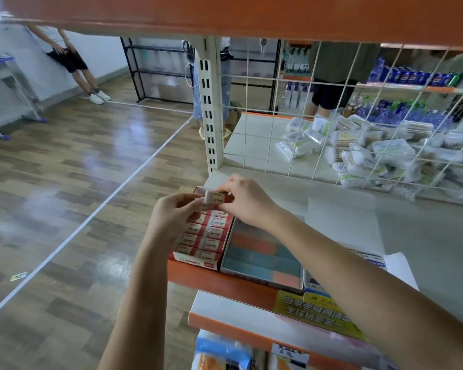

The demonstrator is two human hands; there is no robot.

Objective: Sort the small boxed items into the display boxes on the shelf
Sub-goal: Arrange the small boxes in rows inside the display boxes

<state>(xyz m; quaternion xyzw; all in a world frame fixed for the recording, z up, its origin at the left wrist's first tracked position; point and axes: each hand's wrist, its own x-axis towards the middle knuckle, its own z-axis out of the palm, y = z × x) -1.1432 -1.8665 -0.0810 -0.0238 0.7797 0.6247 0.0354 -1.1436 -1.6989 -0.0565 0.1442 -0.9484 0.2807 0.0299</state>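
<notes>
Both your hands — left hand [171, 214] and right hand [245, 202] — pinch one small 2B eraser box [213, 200] over the far end of the red display box [202, 237] on the shelf [425, 236], and if you push it in tilted, it may jam or disturb the neat rows.

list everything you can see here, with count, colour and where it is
small boxed item: one, white with red print, pinched by both hands over the red box's far end
red cardboard display box: one, red and white, shelf's left front edge, rows of matching items inside
pastel display box: one, teal and salmon blocks inside, right of the red box
wire mesh panel: one, white, at the shelf's back
plastic-wrapped packs: many, whitish, piled behind the mesh
yellow shelf label: one, front edge
left hand: one, gripping the item
right hand: one, gripping it too
</notes>
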